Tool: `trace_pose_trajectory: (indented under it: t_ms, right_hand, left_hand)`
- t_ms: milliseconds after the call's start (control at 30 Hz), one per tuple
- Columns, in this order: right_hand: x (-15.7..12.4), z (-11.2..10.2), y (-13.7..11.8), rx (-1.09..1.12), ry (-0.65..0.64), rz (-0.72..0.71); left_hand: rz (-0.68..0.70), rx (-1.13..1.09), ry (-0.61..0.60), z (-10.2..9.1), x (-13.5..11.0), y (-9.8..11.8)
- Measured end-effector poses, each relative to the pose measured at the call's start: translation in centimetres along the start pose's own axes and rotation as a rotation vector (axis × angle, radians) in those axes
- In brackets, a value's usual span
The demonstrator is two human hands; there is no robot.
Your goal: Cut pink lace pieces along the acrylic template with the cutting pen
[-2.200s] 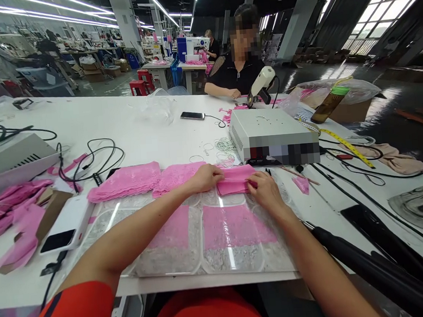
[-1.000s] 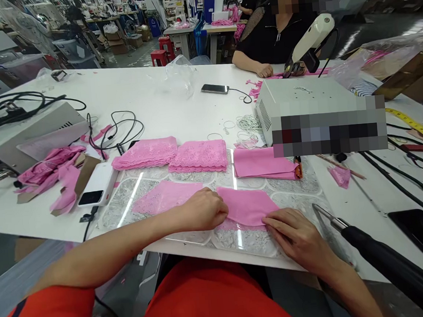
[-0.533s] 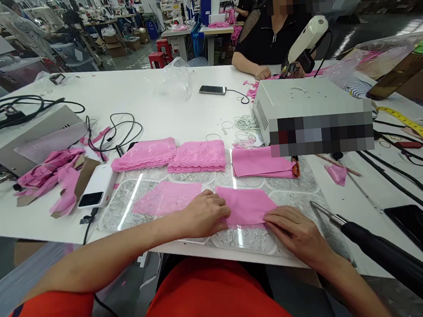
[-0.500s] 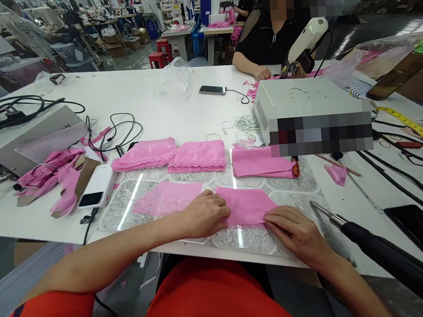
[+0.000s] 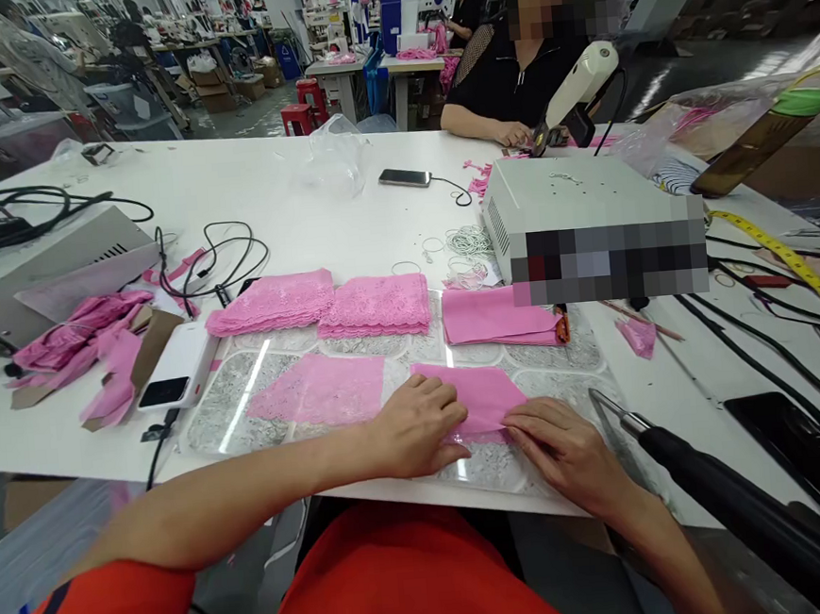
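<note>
My left hand (image 5: 419,426) lies with curled fingers on the left edge of a plain pink fabric piece (image 5: 484,393) on the clear patterned mat (image 5: 233,406). My right hand (image 5: 567,451) presses flat on the piece's lower right edge, fingers stretched out. A pink lace piece (image 5: 322,401) lies just left of it. Behind are two stacks of pink lace (image 5: 274,301) (image 5: 376,305) and a stack of plain pink pieces (image 5: 496,317).
A grey machine box (image 5: 587,213) stands behind on the right, a black-handled tool (image 5: 723,500) lies at my right. A white power bank (image 5: 173,368), cables (image 5: 214,261), pink scraps (image 5: 79,347) and another machine (image 5: 38,270) are on the left. A person in black (image 5: 506,82) works opposite.
My hands came back from the plain pink stack to the near mat with one piece. Over the last half second both hands slid closer together on it.
</note>
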State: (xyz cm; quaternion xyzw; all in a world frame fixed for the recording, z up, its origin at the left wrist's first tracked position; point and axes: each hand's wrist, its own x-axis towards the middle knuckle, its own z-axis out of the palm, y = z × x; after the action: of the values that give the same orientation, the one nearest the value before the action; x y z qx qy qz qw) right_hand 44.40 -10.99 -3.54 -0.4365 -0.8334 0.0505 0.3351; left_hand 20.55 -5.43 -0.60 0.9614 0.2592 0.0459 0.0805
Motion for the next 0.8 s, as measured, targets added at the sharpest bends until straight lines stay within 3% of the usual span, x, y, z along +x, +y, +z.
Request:
trace_pose_trajectory:
  t_ms: [267,800]
  right_hand:
    - [0.2,0.0,-0.1,-0.003,0.017,-0.017]
    - [0.3,-0.5,-0.1,0.019,-0.007,-0.036]
  left_hand:
    - [-0.033,0.027,-0.021,1.1,2.4,1.8]
    - [-0.16,-0.241,-0.154,-0.6,3.2,0.9]
